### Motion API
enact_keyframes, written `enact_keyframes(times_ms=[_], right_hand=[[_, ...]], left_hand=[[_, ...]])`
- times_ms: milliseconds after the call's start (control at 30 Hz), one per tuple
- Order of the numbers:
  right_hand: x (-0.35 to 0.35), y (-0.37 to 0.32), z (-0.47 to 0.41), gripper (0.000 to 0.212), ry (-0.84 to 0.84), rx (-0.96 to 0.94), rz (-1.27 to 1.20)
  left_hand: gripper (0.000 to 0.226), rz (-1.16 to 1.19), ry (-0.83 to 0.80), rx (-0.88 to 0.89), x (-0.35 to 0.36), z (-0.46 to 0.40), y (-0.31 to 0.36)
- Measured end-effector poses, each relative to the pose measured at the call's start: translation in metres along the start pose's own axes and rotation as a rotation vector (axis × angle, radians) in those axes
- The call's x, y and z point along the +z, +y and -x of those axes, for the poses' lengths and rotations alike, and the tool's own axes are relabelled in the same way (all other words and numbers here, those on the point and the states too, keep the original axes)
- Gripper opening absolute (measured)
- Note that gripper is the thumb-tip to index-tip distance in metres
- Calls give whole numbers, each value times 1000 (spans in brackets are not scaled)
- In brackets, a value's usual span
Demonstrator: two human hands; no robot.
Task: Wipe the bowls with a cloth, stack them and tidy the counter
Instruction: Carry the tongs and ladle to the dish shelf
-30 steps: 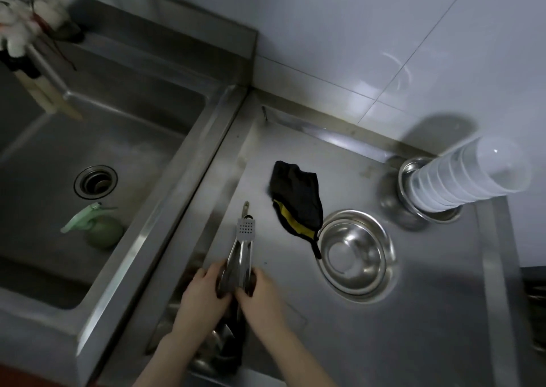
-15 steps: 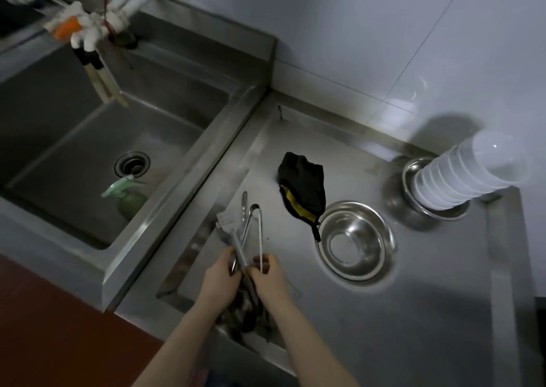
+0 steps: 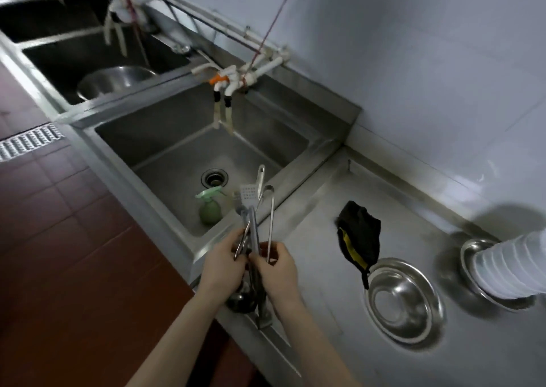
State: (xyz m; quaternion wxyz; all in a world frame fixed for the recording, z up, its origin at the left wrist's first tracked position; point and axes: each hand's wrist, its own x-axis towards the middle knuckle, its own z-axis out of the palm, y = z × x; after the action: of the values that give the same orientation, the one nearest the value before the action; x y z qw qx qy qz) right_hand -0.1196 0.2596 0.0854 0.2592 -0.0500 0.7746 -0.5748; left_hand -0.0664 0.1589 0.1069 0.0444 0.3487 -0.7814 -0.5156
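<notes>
Both hands grip a bundle of metal utensils (image 3: 253, 215) (a slotted spatula, tongs, a ladle) above the counter's front left corner. My left hand (image 3: 224, 264) and my right hand (image 3: 276, 268) close around the handles; the ladle's bowl hangs below them. A black cloth with a yellow stripe (image 3: 359, 236) lies on the steel counter (image 3: 325, 268). To its right an empty steel bowl (image 3: 404, 299) sits upright. At the far right, a stack of white bowls (image 3: 514, 264) rests in another steel bowl (image 3: 472, 253).
A deep steel sink (image 3: 183, 162) lies left of the counter, with a green spray bottle (image 3: 209, 209) inside and taps (image 3: 230, 82) above. A further sink holds a large metal basin (image 3: 115, 80). Red floor tiles and a drain grate (image 3: 28, 141) lie at the left. A tiled wall backs the counter.
The hands have lifted the utensil bundle up and leftwards off the counter toward the sink edge. The camera has swung left, showing more of the sinks and floor.
</notes>
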Motion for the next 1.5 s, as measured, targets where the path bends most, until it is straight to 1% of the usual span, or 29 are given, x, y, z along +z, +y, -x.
enact_keyframes(times_ms=[100,200,333,433,533,633,767,867,933,1033,1133,1200,1367,1433,1500], right_hand=[[50,-46,-1,11,-69,-96,39],[121,-94,-4,9,-183,-193,76],[250,-157,4,11,-331,-319,125],[357,-204,22,11,-482,-433,157],[455,-249,46,8,-629,-536,214],[536,-286,68,7,-725,-630,222],[627,-324,78,6,-808,-677,195],[687,-347,72,6,-873,-671,171],[726,-359,60,3,-881,-683,194],[786,-378,32,7,-890,-702,217],[847,-401,-4,11,-908,-695,221],[888,-421,-30,10,-931,-684,209],[990,-471,-86,7,-955,-665,163],[1027,-491,-103,5,-986,-673,136],[1064,-505,-116,11,-1052,-624,97]], left_hand=[[52,19,138,-2,-63,-7,-1],[51,62,279,-7,-143,-12,-12],[51,64,533,-44,-274,-10,-39],[53,50,711,-51,-380,2,-58],[53,29,852,-87,-476,13,-85],[52,45,963,-93,-559,18,-110],[59,107,1042,-83,-645,8,-139],[53,73,1091,-123,-700,-13,-157],[53,98,1101,-121,-733,-32,-168],[58,97,1109,-125,-782,-71,-186],[58,87,1126,-139,-833,-120,-199],[57,89,1139,-163,-869,-155,-206],[54,108,1159,-149,-958,-232,-210],[50,127,1178,-148,-992,-257,-212],[47,133,1175,-161,-1026,-279,-220]])
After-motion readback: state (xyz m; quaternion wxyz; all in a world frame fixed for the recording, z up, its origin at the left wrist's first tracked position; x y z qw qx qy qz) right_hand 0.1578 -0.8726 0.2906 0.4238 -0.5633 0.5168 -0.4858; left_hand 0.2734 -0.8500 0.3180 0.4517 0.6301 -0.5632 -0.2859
